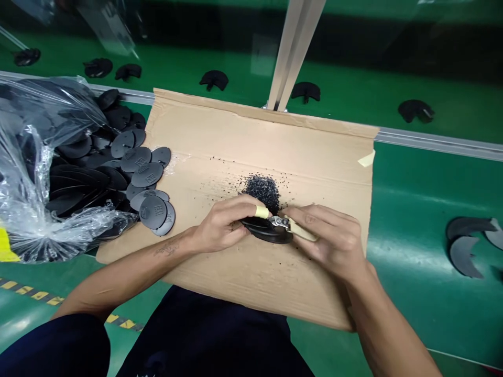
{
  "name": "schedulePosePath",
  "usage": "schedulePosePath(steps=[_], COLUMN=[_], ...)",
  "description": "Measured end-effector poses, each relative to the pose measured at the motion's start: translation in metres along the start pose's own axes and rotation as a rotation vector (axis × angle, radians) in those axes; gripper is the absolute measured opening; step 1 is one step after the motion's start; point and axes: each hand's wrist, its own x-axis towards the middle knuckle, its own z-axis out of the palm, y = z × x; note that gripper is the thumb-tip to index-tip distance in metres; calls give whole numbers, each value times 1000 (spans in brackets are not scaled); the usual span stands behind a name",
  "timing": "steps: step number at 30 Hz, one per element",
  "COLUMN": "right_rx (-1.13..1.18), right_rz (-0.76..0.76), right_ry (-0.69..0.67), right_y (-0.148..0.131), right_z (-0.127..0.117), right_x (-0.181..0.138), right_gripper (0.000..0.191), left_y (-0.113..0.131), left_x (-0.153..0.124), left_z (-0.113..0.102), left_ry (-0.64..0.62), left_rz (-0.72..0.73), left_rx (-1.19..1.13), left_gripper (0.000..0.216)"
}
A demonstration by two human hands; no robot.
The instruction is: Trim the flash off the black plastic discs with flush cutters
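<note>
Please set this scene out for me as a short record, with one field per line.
Left hand: grips a black rounded part; a pale yellow wrap covers one fingertip
Right hand: holds small cutters with pale handles, the metal end at the part
Work surface: cardboard sheet
Loose bits: heap of tiny dark pieces on the cardboard, just beyond the hands
Left side: black oval discs beside a clear plastic bag
Right side: dark crescent-shaped pieces on a green surface
</note>
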Motion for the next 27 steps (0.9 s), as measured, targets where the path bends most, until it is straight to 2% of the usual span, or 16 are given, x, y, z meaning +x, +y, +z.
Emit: schedulePosePath(steps=[2, 6, 11, 13, 16, 21, 24, 27], right_rx=[37, -120, -168, -150, -106, 36, 132, 136], right_rz=[27, 33, 0, 3, 41, 141, 112, 16], right_ry=[-9, -22, -73, -78, -78, 39, 66, 70], right_y=[1, 3, 6, 6, 7, 6, 2, -3], right_z=[0, 0, 0, 1, 1, 0, 2, 5], right_x=[0, 1, 0, 0, 1, 5, 5, 4], right_gripper=[21, 22, 23, 25, 25, 21, 26, 24], left_y=[0, 0, 1, 0, 0, -2, -3, -1], left_x=[0, 1, 2, 1, 0, -1, -1, 0], left_z=[0, -1, -4, -4, -3, -3, -1, 2], left_ry=[-2, 15, -68, -83, -39, 65, 64, 33], left_rz=[3, -3, 21, 11, -5, -49, -69, -58], left_rx=[9, 27, 128, 167, 182, 200, 174, 117], left_gripper=[27, 29, 40, 43, 43, 34, 28, 21])
